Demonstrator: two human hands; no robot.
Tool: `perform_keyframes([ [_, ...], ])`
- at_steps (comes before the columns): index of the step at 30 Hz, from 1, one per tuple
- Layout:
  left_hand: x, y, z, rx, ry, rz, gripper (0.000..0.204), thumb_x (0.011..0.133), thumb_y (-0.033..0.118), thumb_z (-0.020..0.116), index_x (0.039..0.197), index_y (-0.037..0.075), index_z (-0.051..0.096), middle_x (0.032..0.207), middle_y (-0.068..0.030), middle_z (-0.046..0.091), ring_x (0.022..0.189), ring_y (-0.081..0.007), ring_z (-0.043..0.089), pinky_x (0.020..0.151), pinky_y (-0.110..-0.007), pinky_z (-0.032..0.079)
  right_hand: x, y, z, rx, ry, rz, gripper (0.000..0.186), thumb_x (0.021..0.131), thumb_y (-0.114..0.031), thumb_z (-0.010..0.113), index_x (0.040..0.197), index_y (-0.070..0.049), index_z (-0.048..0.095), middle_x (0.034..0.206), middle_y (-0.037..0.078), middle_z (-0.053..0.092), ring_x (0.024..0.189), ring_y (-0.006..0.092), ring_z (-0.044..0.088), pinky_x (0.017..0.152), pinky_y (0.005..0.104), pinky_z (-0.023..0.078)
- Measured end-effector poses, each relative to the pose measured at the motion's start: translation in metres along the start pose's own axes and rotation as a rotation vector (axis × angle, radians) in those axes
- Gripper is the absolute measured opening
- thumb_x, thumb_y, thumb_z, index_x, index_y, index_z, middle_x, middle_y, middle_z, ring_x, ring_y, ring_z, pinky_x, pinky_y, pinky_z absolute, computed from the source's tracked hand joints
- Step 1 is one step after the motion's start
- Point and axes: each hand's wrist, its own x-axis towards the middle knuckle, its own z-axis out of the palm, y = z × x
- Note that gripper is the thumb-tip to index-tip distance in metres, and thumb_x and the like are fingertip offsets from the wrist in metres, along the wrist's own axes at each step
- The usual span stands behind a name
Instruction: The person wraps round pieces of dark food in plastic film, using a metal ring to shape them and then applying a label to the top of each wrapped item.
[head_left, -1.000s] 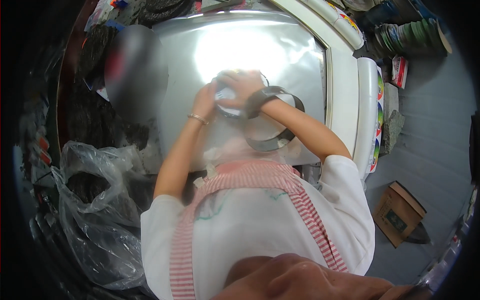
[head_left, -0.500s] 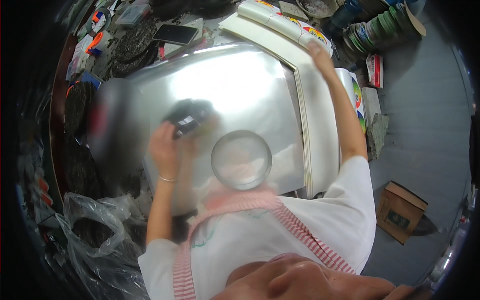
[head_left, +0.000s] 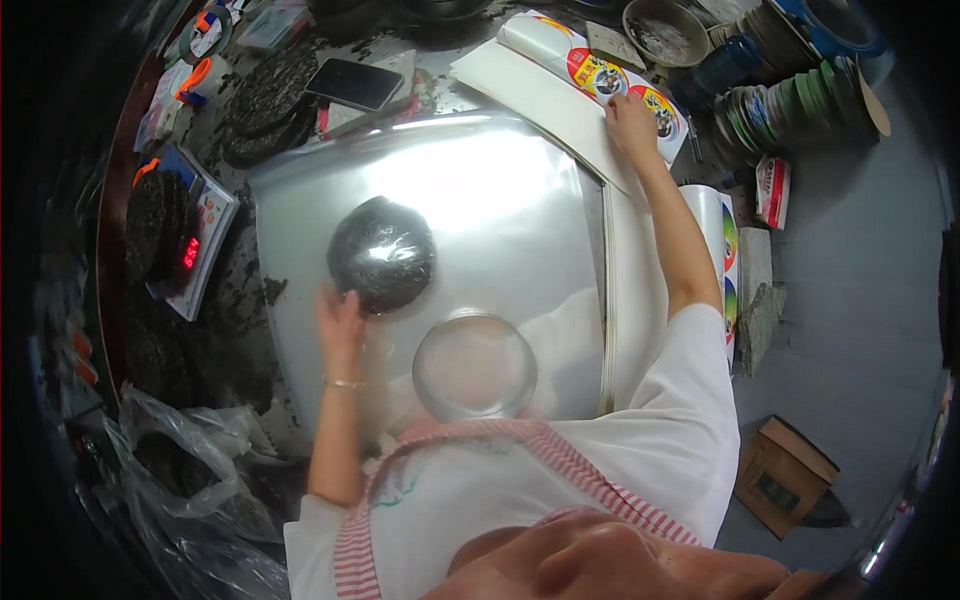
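Observation:
My left hand [head_left: 338, 322], fingers spread, is at the lower-left edge of a dark round cake [head_left: 380, 245] in glossy plastic, lying on a shiny silver sheet [head_left: 520, 250]. Below and right of the cake, a round clear-centred ring [head_left: 418, 365] lies on the sheet. My right hand [head_left: 630, 128] is at the upper right, its fingers curled onto a white strip of round red-and-yellow labels [head_left: 585, 65] over white paper sheets [head_left: 510, 90].
A black phone [head_left: 352, 83], a scale with red digits [head_left: 208, 230] and stacked dark discs [head_left: 265, 95] surround the sheet. Green spools [head_left: 820, 105] and a bowl [head_left: 665, 30] are upper right, a plastic bag [head_left: 200, 470] lower left, a brown paper bag [head_left: 785, 475] lower right.
My hands have parted from around the cake and ring: the right moved up-right to the labels, the left down-left. The cake now lies at the left, apart from the ring.

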Motion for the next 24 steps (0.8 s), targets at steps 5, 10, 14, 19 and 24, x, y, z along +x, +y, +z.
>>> perform_keyframes([
  [5,0.02,0.0,0.01,0.189,0.048,0.126,0.073,0.084,0.008,0.069,0.142,-0.006,0.028,0.133,-0.0168,0.05,0.117,-0.0264,0.051,0.096,-0.036,0.046,0.046,-0.019,0.026,-0.344,0.099,-0.283,0.02,0.088,-0.021,0.053,0.102,-0.013,0.063,0.103,0.009,0.062,0.099,0.0262,0.059,0.074,0.049,0.05],
  [10,0.006,0.022,-0.002,0.145,-0.018,0.032,0.074,0.081,0.005,0.07,0.144,0.001,0.032,0.135,-0.0126,0.049,0.115,-0.0196,0.052,0.093,-0.031,0.045,0.055,-0.012,0.043,-0.507,-0.068,-0.498,0.019,0.087,-0.018,0.051,0.099,-0.007,0.061,0.1,0.009,0.06,0.099,0.0251,0.06,0.073,0.0442,0.055],
  [14,0.0,0.028,-0.029,0.239,-0.126,-0.017,0.074,0.082,0.005,0.069,0.146,0.006,0.032,0.134,-0.0087,0.05,0.115,-0.0162,0.052,0.094,-0.03,0.045,0.059,-0.01,0.038,-0.353,-0.19,-0.54,0.021,0.088,-0.015,0.05,0.103,-0.003,0.056,0.101,0.013,0.059,0.095,0.0303,0.061,0.072,0.0401,0.057],
  [19,-0.014,0.034,-0.038,0.302,-0.123,-0.126,0.07,0.084,0.008,0.068,0.145,0.004,0.033,0.133,-0.0088,0.051,0.118,-0.0172,0.051,0.096,-0.031,0.043,0.06,-0.009,0.047,-0.471,-0.175,-0.487,0.024,0.092,-0.02,0.046,0.104,-0.004,0.057,0.1,0.015,0.063,0.087,0.0328,0.067,0.07,0.0424,0.056],
  [24,-0.011,0.03,-0.053,0.12,-0.095,-0.116,0.064,0.086,0.01,0.066,0.141,0.0,0.035,0.127,-0.0093,0.055,0.112,-0.0163,0.054,0.091,-0.03,0.045,0.079,0.012,0.077,-0.469,-0.255,-0.485,0.017,0.091,-0.016,0.042,0.097,-0.006,0.055,0.09,0.013,0.065,0.069,0.0281,0.068,0.059,0.0422,0.055],
])
